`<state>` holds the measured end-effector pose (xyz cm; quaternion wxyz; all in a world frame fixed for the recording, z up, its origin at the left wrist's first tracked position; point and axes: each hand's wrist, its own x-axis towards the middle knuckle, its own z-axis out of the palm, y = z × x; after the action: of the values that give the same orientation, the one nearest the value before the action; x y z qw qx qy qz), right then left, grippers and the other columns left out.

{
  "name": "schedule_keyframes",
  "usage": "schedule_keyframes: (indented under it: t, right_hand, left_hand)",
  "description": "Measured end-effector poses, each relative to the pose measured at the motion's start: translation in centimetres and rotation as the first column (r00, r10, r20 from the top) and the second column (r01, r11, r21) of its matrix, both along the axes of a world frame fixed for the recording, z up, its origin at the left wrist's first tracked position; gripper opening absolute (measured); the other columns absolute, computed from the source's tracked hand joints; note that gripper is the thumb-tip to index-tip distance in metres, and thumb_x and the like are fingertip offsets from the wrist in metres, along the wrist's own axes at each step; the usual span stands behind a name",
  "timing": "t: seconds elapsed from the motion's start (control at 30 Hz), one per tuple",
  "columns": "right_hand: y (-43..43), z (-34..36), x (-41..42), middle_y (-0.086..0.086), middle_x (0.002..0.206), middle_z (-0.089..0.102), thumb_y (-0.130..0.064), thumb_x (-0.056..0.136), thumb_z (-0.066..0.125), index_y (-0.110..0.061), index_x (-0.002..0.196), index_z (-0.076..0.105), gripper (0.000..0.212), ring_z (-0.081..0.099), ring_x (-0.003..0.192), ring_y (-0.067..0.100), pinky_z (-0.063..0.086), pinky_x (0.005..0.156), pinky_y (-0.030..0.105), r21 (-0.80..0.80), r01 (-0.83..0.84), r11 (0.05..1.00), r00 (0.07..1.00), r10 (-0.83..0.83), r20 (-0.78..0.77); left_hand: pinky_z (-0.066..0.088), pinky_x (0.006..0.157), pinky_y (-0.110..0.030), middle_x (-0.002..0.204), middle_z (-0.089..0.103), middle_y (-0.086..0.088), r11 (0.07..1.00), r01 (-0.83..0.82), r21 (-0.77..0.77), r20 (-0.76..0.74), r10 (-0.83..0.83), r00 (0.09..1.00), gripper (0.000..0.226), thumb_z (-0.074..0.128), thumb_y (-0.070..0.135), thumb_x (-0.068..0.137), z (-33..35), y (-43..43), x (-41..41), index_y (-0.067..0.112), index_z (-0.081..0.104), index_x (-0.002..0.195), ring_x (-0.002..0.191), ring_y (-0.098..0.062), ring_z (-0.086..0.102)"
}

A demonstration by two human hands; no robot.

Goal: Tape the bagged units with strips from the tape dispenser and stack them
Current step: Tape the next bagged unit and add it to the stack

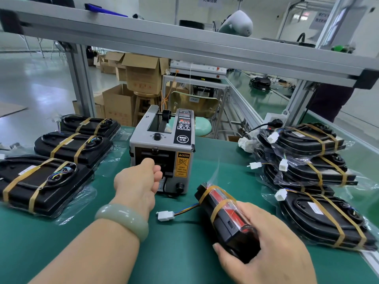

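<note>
Gripping the bagged unit [223, 212] on edge at five o'clock on the table [180, 255], the right hand [266, 244] wraps its fingers round the near end. The left hand [139, 181] curls its fingers at the slot of the tape dispenser [164, 140], twelve o'clock; any strip pinched there is hidden. Best to draw the strip straight out, clear of the cutter. A pile of taped units [307, 160] sits at three o'clock.

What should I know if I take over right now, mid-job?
Left grip: curled at the tape dispenser outlet; no strip visible.
Right grip: holds a bagged unit on edge, two tape bands across it.
Done: taped stack on the right; three taped units lie flat on the left.
To do, likely: pull a strip, finish the held unit, stack it.
</note>
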<state>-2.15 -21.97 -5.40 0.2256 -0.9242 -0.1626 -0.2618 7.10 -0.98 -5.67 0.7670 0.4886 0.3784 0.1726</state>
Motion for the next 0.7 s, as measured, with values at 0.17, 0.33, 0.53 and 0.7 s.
schedule_keyframes:
  t: [0.17, 0.33, 0.53, 0.7]
  right_hand:
    - [0.0, 0.0, 0.0, -0.018, 0.094, 0.069, -0.050, 0.039, 0.073, -0.026, 0.102, 0.072, 0.067, 0.067, 0.080, 0.012, 0.047, 0.070, 0.025, -0.028, -0.008, 1.000, 1.000, 0.008, -0.006]
    - [0.1, 0.1, 0.0, -0.017, 0.093, 0.069, -0.050, 0.038, 0.072, -0.025, 0.101, 0.072, 0.068, 0.068, 0.079, 0.013, 0.057, 0.067, 0.029, -0.032, -0.005, 0.999, 1.000, 0.005, 0.005]
    - [0.1, 0.1, -0.2, -0.016, 0.090, 0.069, -0.048, 0.038, 0.073, -0.024, 0.101, 0.072, 0.067, 0.068, 0.077, 0.016, 0.057, 0.063, 0.033, -0.033, -0.004, 0.999, 1.000, 0.004, 0.000]
    - [0.1, 0.0, -0.3, -0.017, 0.091, 0.069, -0.050, 0.039, 0.072, -0.026, 0.102, 0.072, 0.068, 0.067, 0.077, 0.015, 0.056, 0.065, 0.029, -0.039, 0.006, 0.999, 1.000, -0.006, -0.019]
  left_hand:
    - [0.038, 0.035, -0.011, 0.069, 0.066, 0.002, 0.997, 0.080, -0.009, -0.001, -0.080, 0.997, 0.014, 0.063, 0.021, 0.089, -0.5, 0.6, -0.7, 0.013, 0.062, 0.078, 0.049, -0.003, 0.055]
    - [0.041, 0.038, -0.012, 0.070, 0.068, 0.002, 0.990, 0.120, -0.076, 0.005, -0.120, 0.993, 0.014, 0.065, 0.024, 0.090, 0.2, 0.2, -0.6, 0.014, 0.062, 0.080, 0.042, 0.000, 0.055]
    - [0.039, 0.035, -0.009, 0.068, 0.065, 0.002, 0.996, 0.014, -0.087, -0.005, -0.014, 1.000, 0.016, 0.063, 0.020, 0.089, 0.8, -0.1, 0.1, 0.013, 0.059, 0.075, 0.048, -0.003, 0.054]
    - [0.037, 0.033, -0.010, 0.063, 0.062, 0.001, 0.996, -0.073, -0.048, -0.020, 0.073, 0.997, 0.018, 0.058, 0.012, 0.086, 0.9, -0.9, 0.2, 0.010, 0.055, 0.068, 0.044, -0.004, 0.050]
